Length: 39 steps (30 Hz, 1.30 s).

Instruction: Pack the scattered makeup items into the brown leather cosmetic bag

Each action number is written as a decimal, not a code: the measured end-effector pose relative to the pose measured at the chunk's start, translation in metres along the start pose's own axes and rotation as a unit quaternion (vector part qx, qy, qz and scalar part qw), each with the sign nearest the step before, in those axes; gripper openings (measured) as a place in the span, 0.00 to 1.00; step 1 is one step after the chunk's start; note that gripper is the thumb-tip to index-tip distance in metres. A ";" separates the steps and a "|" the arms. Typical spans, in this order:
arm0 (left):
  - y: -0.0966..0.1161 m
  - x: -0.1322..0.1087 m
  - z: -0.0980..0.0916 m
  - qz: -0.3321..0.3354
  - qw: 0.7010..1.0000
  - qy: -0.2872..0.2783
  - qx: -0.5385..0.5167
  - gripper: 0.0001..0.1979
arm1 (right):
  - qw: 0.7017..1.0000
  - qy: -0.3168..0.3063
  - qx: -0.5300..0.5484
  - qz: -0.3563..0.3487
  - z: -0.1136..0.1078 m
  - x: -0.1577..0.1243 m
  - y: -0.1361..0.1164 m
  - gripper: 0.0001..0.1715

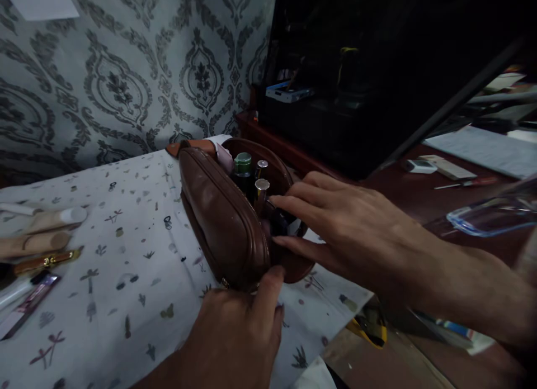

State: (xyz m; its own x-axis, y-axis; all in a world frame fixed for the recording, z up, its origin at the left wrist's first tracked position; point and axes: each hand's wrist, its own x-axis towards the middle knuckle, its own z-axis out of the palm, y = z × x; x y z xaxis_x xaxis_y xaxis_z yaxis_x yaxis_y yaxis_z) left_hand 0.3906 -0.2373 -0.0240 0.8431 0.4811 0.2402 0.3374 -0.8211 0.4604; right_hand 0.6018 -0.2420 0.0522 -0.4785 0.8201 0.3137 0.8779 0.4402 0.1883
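A brown leather cosmetic bag (222,210) lies unzipped on a white patterned cloth (138,249). Inside its mouth stand a bottle with a green cap (243,163) and two tubes with silvery caps (262,185). My left hand (239,327) grips the bag's near end, thumb on the rim and fingers curled. My right hand (335,221) reaches in from the right, with thumb and fingers closed around a dark item (279,220) at the opening. Its kind is hard to make out.
Tubes (50,218), a gold-trimmed brown piece (46,261) and a pinkish slim pack (31,305) lie at the left. Behind the bag rises a dark screen (356,70). Papers (486,148) and a screwdriver (470,183) lie on the dark red surface at right.
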 end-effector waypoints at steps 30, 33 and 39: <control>0.004 0.000 0.002 -0.005 0.993 -0.081 0.080 0.28 | 0.980 -0.056 0.188 0.037 -0.002 -0.020 0.001 0.22; 0.007 -0.001 0.001 -0.020 0.989 -0.081 0.125 0.28 | 0.977 -0.088 0.197 0.010 -0.007 -0.015 0.006 0.22; 0.018 0.006 -0.004 -0.070 0.968 -0.073 0.228 0.24 | 0.983 -0.152 0.089 -0.045 -0.014 0.009 0.012 0.11</control>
State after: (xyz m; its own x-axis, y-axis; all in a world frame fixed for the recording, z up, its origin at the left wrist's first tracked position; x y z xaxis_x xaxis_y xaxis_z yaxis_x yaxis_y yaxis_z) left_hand 0.3998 -0.2482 -0.0110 0.8143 0.5769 0.0637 0.5750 -0.8168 0.0467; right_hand 0.6079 -0.2343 0.0705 -0.5518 0.8339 0.0046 0.8337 0.5515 0.0279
